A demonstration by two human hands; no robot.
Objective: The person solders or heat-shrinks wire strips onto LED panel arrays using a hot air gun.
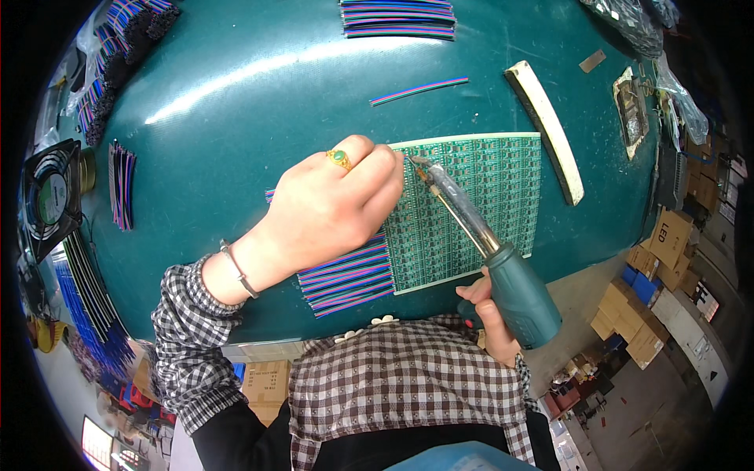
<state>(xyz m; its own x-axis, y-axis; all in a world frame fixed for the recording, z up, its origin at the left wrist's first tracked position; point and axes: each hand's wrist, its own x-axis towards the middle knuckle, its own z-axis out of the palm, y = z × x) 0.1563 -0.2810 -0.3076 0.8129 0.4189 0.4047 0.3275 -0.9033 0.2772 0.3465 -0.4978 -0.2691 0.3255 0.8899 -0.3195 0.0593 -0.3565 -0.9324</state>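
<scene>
A green panel of small circuit boards (471, 212) lies in front of me. My left hand (334, 196), with a ring and a bracelet, is closed at the panel's upper left corner. A short end of striped ribbon wire (270, 195) sticks out behind it; the fingertips' grip is hidden from above. My right hand (495, 318) is wrapped round the green handle of a soldering iron (522, 294). The iron's tip meets the panel close to my left fingertips. Several striped ribbon wires (345, 279) lie side by side against the panel's left edge, partly under my left wrist.
One loose ribbon wire (419, 92) lies beyond the panel, with a wire bundle (398, 19) farther back. A curved white bar (547, 133) is at the right. On the left are a small wire bundle (122, 185) and a black fan (53, 196). A soldering-iron cleaning tray (631, 112) sits far right.
</scene>
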